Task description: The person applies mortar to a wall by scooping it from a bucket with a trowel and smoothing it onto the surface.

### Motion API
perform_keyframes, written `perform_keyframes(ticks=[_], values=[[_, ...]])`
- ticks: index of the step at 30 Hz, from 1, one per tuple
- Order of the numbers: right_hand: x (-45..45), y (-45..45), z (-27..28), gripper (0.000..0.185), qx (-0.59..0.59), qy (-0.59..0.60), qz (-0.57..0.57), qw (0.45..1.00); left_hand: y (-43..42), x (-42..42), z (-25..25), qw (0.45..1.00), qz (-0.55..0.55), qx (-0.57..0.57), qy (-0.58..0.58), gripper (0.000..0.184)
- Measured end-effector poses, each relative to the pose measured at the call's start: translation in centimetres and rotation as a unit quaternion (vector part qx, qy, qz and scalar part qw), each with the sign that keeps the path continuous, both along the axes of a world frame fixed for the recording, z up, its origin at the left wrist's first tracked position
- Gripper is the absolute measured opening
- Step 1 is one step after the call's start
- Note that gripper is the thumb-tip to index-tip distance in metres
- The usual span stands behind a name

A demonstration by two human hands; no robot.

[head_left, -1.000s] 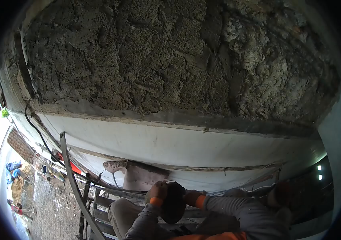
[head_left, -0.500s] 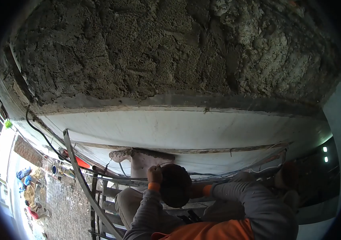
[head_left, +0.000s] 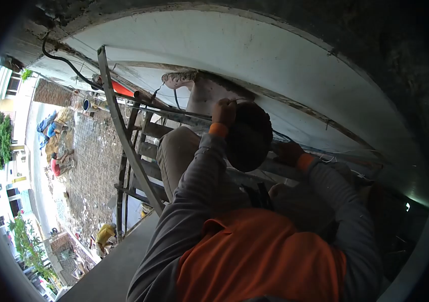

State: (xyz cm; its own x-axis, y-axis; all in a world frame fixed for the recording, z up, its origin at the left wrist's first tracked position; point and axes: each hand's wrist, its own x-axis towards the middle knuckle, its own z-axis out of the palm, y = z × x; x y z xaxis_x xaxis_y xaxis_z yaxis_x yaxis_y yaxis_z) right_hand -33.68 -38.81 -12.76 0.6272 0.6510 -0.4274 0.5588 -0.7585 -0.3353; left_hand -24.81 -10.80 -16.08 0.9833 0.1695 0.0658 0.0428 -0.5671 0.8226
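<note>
My left hand (head_left: 223, 111), with an orange cuff, is closed at the upper left edge of a dark round bucket (head_left: 248, 138), where a thin wire handle shows. The bucket is tipped toward me, and its contents are too dark to make out. My right hand (head_left: 289, 152) is low at the bucket's right side. Its fingers are in shadow, and I cannot tell whether they touch the bucket. Behind the bucket stands a pinkish block (head_left: 207, 95) with a rough, broken top, against the white wall (head_left: 275, 48).
A slanted metal bar (head_left: 124, 126) and wooden slats (head_left: 149, 150) are at my left, beside my bent knee (head_left: 176, 151). A black cable (head_left: 66, 61) hangs along the wall. Far below, on brick paving (head_left: 91, 148), are several people, one in a yellow top (head_left: 104, 235).
My view has tilted down and turned, so the rough plaster has mostly left the frame and more of my torso and the ground shows. My left hand still holds the bucket.
</note>
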Motion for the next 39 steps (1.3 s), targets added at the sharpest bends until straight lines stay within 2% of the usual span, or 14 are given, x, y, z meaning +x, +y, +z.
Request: perform_keyframes(ticks=[2, 7, 10, 16, 21, 23, 25, 27, 29, 31, 35, 37, 38, 39], values=[[0.7, -0.5, 0.5, 0.037, -0.043, 0.011, 0.012, 0.999, -0.2, 0.2, 2.5, 0.997, 0.024, -0.06, 0.037, 0.032], [1.2, -1.5, 3.7, 0.023, -0.031, -0.045, -0.008, 0.998, -0.2, 0.8, 2.3, 0.994, 0.047, -0.072, 0.063, 0.032], [1.4, -2.2, 5.3, 0.018, -0.111, -0.043, -0.041, 0.992, 0.0, 1.0, 1.8, 0.996, 0.034, -0.073, 0.04, 0.031], [1.9, -4.9, 12.5, 0.01, 0.046, -0.226, 0.152, 0.961, 0.1, 1.0, 1.9, 0.998, 0.025, -0.054, 0.033, 0.032], [2.4, -6.6, 21.7, 0.017, 0.106, -0.269, 0.152, 0.945, -0.4, 1.0, 1.7, 0.998, 0.023, -0.053, 0.03, 0.031], [2.4, -7.1, 26.4, 0.018, 0.147, -0.286, 0.142, 0.936, -0.2, 1.1, 0.7, 0.99, -0.067, 0.099, -0.075, 0.031], [2.2, -9.1, 30.1, 0.021, 0.169, -0.212, 0.002, 0.963, -0.9, 1.0, 1.5, 1.0, 0.012, -0.011, 0.02, 0.031], [1.4, -8.2, 38.3, 0.022, 0.128, -0.205, -0.01, 0.97, -0.4, 1.7, -2.2, 0.997, -0.024, 0.067, -0.039, 0.032], [1.3, -9.3, 43.4, 0.024, 0.141, -0.23, -0.025, 0.963, -1.2, 0.9, 2.0, 1.0, 0.024, 0.014, 0.014, 0.032], [1.6, -11.1, 47.5, 0.024, 0.144, -0.277, -0.002, 0.95, -1.4, 1.0, 1.9, 0.999, 0.035, 0.004, 0.013, 0.033], [3.8, -17.2, 52.6, 0.026, 0.14, -0.282, -0.099, 0.944, -1.6, 1.3, 1.6, 0.996, 0.074, -0.026, 0.035, 0.032], [6.8, -18.3, 55.1, 0.028, 0.153, -0.23, -0.193, 0.941, -1.8, 0.9, 3.8, 0.995, 0.084, -0.038, 0.024, 0.031], [7.7, -17.8, 57.3, 0.03, 0.162, -0.13, -0.29, 0.934, -2.3, 0.4, 4.4, 0.995, 0.089, -0.045, 0.022, 0.031], [8.4, -17.7, 58.3, 0.032, 0.183, -0.226, -0.326, 0.9, -2.3, 0.1, 3.7, 0.995, 0.089, -0.038, 0.029, 0.031]])
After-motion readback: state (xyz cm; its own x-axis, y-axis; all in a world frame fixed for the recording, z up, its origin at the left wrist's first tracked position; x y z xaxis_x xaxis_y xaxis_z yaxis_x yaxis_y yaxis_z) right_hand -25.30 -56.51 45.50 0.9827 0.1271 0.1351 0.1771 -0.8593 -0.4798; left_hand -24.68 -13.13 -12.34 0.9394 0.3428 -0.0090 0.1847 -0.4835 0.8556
